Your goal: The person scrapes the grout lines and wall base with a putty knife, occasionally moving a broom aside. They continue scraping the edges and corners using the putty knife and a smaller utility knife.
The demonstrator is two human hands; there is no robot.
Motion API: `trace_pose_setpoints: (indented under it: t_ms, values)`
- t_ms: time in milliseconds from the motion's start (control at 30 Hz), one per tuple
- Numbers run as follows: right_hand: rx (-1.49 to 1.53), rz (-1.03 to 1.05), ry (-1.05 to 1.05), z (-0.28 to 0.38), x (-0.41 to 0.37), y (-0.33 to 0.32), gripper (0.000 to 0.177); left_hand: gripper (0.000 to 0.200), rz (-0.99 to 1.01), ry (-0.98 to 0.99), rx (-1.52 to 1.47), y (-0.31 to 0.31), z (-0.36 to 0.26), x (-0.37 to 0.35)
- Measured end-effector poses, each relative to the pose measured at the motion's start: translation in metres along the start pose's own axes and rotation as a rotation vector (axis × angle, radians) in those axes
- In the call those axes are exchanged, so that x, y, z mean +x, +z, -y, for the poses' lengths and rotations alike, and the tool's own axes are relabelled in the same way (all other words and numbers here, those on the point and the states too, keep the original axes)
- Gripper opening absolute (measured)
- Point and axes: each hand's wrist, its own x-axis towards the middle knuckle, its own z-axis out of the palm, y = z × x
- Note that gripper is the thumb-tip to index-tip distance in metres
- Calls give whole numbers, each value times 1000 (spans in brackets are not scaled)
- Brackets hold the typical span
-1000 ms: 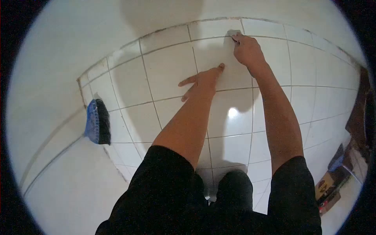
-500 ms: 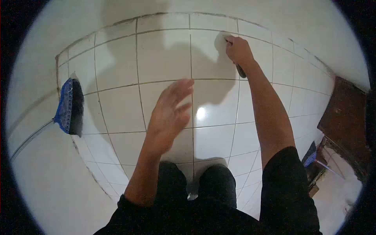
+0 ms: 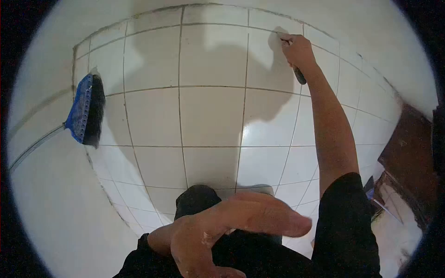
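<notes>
In the head view my right hand (image 3: 299,50) is closed round a small tool (image 3: 299,75) with a dark handle. The tool's front tip is at the grout line near the far edge of the white tiled floor (image 3: 211,116). Close to the camera, my left hand (image 3: 227,227) is raised over my lap, thumb and fingers apart, holding nothing. Part of its fingers is cut off by the lower frame edge.
A blue broom (image 3: 83,109) with dark bristles leans at the left wall, its pole running to the lower left. A brown door (image 3: 408,148) stands at the right. Another blue brush (image 3: 370,191) with a pale handle lies beyond the doorway.
My left hand has come up from above the tiles toward the camera and down in view. My right hand still grips the tool at the far grout line; the view has shifted slightly.
</notes>
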Motion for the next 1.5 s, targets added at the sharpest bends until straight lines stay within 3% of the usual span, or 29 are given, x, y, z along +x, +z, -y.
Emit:
trace_pose_setpoints:
  t_ms: [33, 100, 167, 200, 267, 300, 367, 433, 500, 533, 567, 600, 633, 667, 700, 767, 900, 967, 1067, 1200, 1233, 1300, 1367, 1500]
  values:
    - [1, 5, -3, -3, 5, 1, 30, 46, -24, 12, -43, 1, 2, 0]
    - [128, 112, 200, -2, 14, -8, 29, 45, -46, 13, -89, 19, -12, 11]
    - [137, 124, 206, -2, 19, -10, 28, 4, -761, -779, 157, 64, -52, 39]
    - [141, 140, 205, -2, 20, -8, 28, 4, -764, -784, 160, 54, -39, 31]
    - [119, 112, 190, 3, 4, -8, 29, 35, -120, -59, -216, 15, 3, 5]
    - [97, 84, 178, 4, -2, -6, 30, 35, -124, -55, -210, 6, 7, 2]
    - [10, 80, 74, -17, 2, 10, 30, 21, -327, -253, 40, -10, -4, -2]
    - [-74, 41, -21, -9, 4, 6, 31, 25, -495, -450, 283, -33, -18, -3]
    - [91, 254, 248, 14, 7, -18, 32, 41, -655, -633, 519, -64, -28, -6]
    - [73, 239, 194, 5, 13, -13, 32, 56, -633, -643, 841, -105, -23, -37]
    - [72, 233, 195, -4, 9, -6, 32, 47, -657, -668, 1245, -147, -17, -70]
    - [17, 167, 106, -10, 6, 1, 31, 55, -801, -801, 1603, -181, -12, -95]
    - [-40, 98, 14, -12, 8, 3, 31, 55, -763, -720, 1822, -212, -15, -115]
    - [24, 117, 105, 3, 1, -4, 31, 55, -720, -625, 2037, -238, -12, -124]
    - [21, 113, 102, 1, 3, -5, 31, 55, -723, -620, 2034, -249, 1, -124]
    - [-9, 15, 47, -1, 2, 4, 31, 54, -727, -468, 2365, -269, 18, -130]
    - [50, -21, -8, -6, 5, 9, 35, 53, -678, -605, 2512, -260, 24, -119]
    - [81, 30, 67, 2, 10, 9, 38, 56, -663, -684, 2559, -260, 26, -116]
    - [-36, 0, -65, 4, 31, 8, 37, 58, -666, -770, 2567, -260, 26, -113]
    - [-107, 148, 34, 9, 58, -2, 32, 57, -671, -762, 2551, -259, 25, -112]
    - [-116, 144, 26, 8, 50, -3, 32, 60, -669, -793, 2518, -260, 24, -114]
    - [-196, 70, -187, 4, 32, 1, 31, 63, -679, -812, 2476, -262, 24, -111]
    - [-154, 67, -198, 13, 27, -4, 30, 64, -680, -922, 2501, -261, 24, -110]
    - [-118, 35, -129, 6, 62, 3, 30, 65, -688, -912, 2462, -255, 23, -106]
